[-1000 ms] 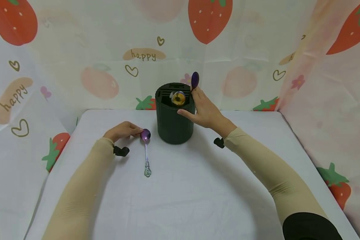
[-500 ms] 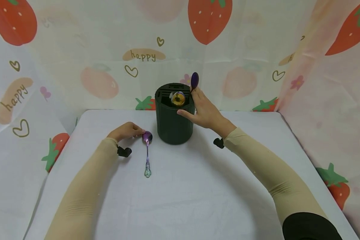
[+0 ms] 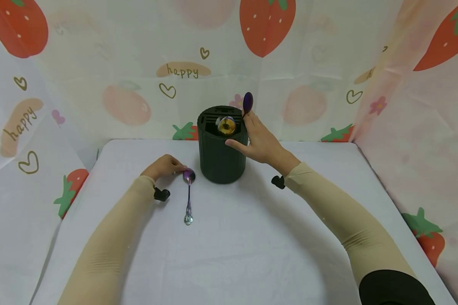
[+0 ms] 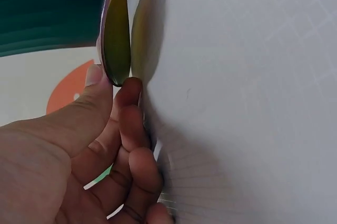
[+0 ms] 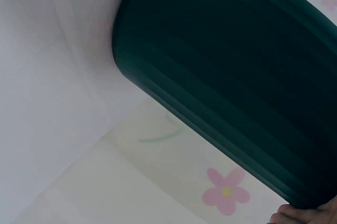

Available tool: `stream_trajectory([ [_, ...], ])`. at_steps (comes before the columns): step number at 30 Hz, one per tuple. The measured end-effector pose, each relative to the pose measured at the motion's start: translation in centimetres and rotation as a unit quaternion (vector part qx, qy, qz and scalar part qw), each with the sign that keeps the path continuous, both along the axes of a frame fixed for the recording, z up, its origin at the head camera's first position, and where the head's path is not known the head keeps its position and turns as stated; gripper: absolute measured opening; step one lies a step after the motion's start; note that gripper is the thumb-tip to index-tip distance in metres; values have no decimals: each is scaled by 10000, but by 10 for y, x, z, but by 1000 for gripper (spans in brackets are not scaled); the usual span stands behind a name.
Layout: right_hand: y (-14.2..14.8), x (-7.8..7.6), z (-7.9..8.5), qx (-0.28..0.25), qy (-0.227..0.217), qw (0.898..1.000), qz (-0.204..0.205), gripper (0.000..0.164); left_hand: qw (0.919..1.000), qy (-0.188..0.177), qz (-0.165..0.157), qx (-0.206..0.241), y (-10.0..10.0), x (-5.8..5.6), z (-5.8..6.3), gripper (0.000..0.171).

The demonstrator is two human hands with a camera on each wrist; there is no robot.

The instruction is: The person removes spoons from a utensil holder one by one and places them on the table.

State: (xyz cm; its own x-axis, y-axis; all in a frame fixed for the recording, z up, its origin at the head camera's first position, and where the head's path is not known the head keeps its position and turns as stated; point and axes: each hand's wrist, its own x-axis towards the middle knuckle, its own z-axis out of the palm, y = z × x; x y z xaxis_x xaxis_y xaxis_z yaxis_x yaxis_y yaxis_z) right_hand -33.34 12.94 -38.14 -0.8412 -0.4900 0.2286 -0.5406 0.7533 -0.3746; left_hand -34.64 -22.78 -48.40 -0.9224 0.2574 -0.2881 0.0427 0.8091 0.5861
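My left hand pinches the bowl edge of a purple iridescent spoon between thumb and fingertips. The spoon's ornate handle points toward me along the white table. In the left wrist view the spoon bowl stands on edge by the cloth, above my curled fingers. Just right of it is a dark green ribbed utensil holder, upright. My right hand grips its upper right side, thumb at the front rim and fingers toward the back. Another purple spoon sticks up from the holder beside those fingertips.
A round shiny gold piece shows in the holder's front opening; the holder's top has dark slots behind it. A white cloth covers the table. Strawberry-print curtains enclose the back and both sides.
My left hand has shifted slightly right, bringing the spoon's bowl closer to the holder while the handle end stays nearly in place. The right hand and holder have not visibly moved.
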Motion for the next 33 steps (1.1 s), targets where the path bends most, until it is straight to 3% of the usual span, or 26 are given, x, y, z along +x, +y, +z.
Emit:
stream_trajectory([
  [8,-1,0,-2,-22,-16,10000,20,118,9999,76,147,49,-1,4,-2,38],
  [12,0,0,-3,-30,-18,10000,14,118,9986,441,256,146,-3,8,6,39],
  [15,0,0,-2,-16,-6,10000,8,117,9951,891,307,283,-4,13,22,39],
  [18,0,0,-1,-39,-8,10000,13,116,9905,1263,314,436,-3,19,45,39],
  [25,0,0,-1,-117,17,9999,23,116,9805,1743,328,846,6,34,96,36],
  [29,0,-1,-2,-152,66,9998,51,115,9760,1936,220,976,14,37,115,32],
  [33,-1,-2,-4,-127,86,9999,49,115,9727,2037,145,1104,24,34,126,30],
])
